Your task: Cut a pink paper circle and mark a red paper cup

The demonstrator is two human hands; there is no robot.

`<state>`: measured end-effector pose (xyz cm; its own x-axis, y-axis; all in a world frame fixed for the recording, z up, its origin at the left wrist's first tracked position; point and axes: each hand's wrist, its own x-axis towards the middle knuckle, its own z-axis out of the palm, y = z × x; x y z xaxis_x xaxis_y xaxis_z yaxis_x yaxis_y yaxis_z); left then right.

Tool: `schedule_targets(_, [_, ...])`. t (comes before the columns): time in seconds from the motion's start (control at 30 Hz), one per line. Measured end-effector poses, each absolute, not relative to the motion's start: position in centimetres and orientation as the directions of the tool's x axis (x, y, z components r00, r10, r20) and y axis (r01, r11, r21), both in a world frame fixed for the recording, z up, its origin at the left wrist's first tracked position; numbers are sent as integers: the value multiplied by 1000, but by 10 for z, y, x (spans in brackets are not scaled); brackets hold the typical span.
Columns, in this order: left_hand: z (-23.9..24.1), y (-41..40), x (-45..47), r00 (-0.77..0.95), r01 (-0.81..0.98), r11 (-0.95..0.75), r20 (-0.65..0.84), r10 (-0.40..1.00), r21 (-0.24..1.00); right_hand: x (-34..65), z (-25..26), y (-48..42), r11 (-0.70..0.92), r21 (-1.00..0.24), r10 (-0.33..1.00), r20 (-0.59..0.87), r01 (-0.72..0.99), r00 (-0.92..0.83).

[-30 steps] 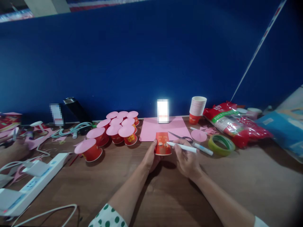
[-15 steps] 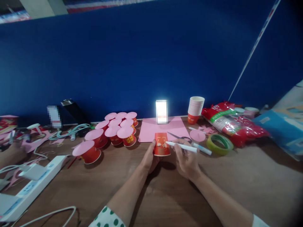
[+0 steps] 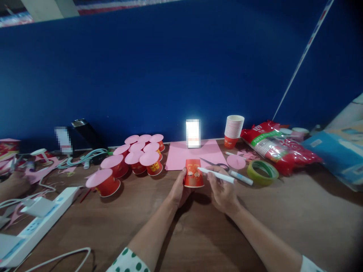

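My left hand (image 3: 180, 190) is closed around the left side of a red paper cup (image 3: 194, 178), which is upside down with its white rim toward me. Pale marks and gold print show on the cup's side. In my right hand (image 3: 224, 194) is a white marker pen (image 3: 218, 175), its tip at the cup's upper right side. Behind the cup lies a sheet of pink paper (image 3: 176, 155). Scissors (image 3: 217, 164) and another white pen (image 3: 241, 176) rest just past my right hand.
Several red cups topped with pink paper discs (image 3: 134, 156) stand left of centre. A cup stack (image 3: 234, 128), a red bag of cups (image 3: 272, 143) and a tape roll (image 3: 262, 181) are on the right. A power strip (image 3: 48, 219) and another person's hand (image 3: 17, 183) are at left.
The marker's tip has shifted slightly up and left along the cup, and the pen is tilted a little more. My left hand keeps the cup in place.
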<state>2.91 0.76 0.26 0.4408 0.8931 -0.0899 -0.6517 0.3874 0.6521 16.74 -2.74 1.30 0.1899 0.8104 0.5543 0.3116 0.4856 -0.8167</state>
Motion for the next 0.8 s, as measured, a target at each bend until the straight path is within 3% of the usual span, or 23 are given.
schedule_targets(0.8, [-2, 8, 26, 415, -674, 355, -65, 907, 648, 171, 16, -25, 486, -798, 785, 578, 356, 225])
